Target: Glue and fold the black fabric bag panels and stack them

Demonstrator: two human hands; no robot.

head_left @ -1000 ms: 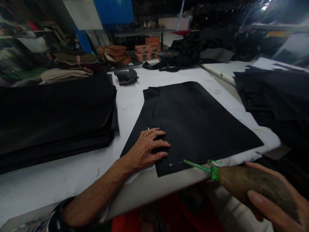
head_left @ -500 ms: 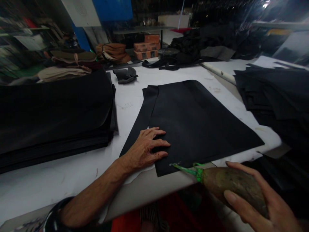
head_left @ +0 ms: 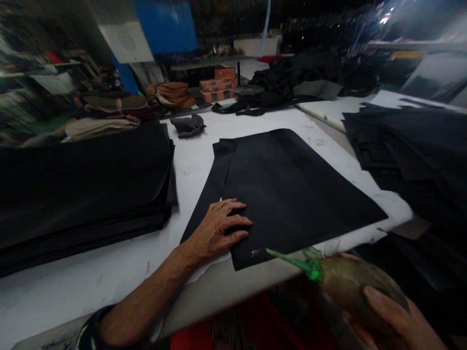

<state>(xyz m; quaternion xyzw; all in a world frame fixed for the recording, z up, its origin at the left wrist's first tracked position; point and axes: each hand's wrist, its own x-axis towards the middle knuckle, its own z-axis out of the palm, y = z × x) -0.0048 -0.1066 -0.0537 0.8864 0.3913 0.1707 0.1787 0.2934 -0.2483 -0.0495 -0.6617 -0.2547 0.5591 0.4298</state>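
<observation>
On a white-covered worktop (head_left: 124, 282), a black panel (head_left: 292, 189) lay near the front edge as a person held a worn bottle (head_left: 346, 279) close by.
A thick stack of black sheets (head_left: 83, 184) stood to the panel's left. The right hand (head_left: 394, 311) was wrapped around the bottle, thumb along its side, while the left hand (head_left: 226, 226) rested on the panel's left part, fingers spread. The green nozzle (head_left: 290, 261) pointed left, its tip just beside a small pale smear (head_left: 255, 253); whether it touched the panel could not be told.
</observation>
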